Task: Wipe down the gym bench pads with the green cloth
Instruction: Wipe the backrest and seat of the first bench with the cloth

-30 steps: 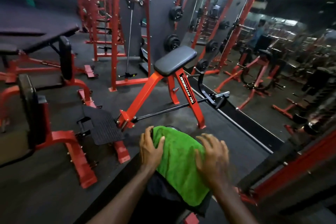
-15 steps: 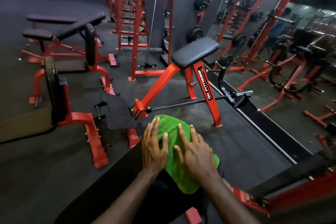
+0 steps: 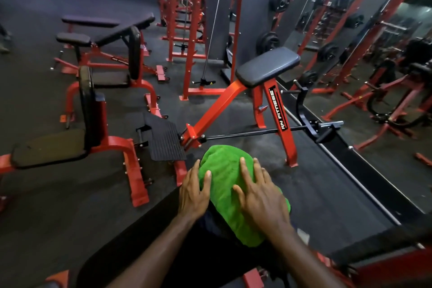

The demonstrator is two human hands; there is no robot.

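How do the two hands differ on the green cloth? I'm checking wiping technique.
The left hand sits at the green cloth's left edge, thumb on top and fingers along its side; the right hand lies flat on top, fingers spread. The left hand partly rests on the black pad; the right rests wholly on cloth. Both press down.

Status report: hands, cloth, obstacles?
Left hand and right hand flat on green cloth. Cloth draped over black bench pad. Nothing in the way.

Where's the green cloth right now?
Head view, bottom centre: the green cloth lies draped over the end of the black bench pad, under both hands, left and right, just in front of the red T-bar row machine.
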